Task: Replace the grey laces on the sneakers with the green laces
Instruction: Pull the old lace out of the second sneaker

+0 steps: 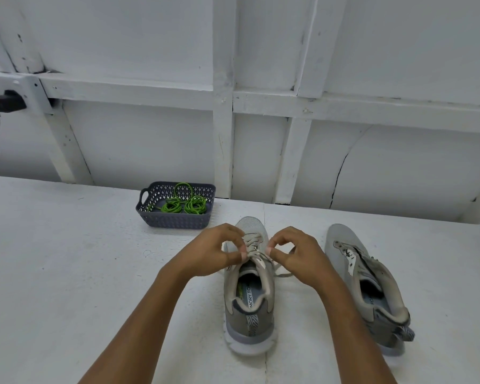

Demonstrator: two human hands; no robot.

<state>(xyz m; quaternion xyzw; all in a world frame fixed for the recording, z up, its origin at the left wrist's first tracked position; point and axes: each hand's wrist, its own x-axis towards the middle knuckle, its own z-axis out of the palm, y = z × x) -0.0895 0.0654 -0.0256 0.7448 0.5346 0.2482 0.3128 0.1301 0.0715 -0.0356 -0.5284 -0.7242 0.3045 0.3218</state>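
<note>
L hand [214, 251], R hand [297, 253] pinch grey laces [254, 241]; basket [175, 220] by table [67, 259] edge.

Bright, even light; sharp; edges curved.

Left grip [214, 249], right grip [295, 252] side by side, fingertips [244, 255] pinched.

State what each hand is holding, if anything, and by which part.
Both the left hand and right hand pinch the grey lace of the laced sneaker at its upper crossings, one hand each side.
</note>
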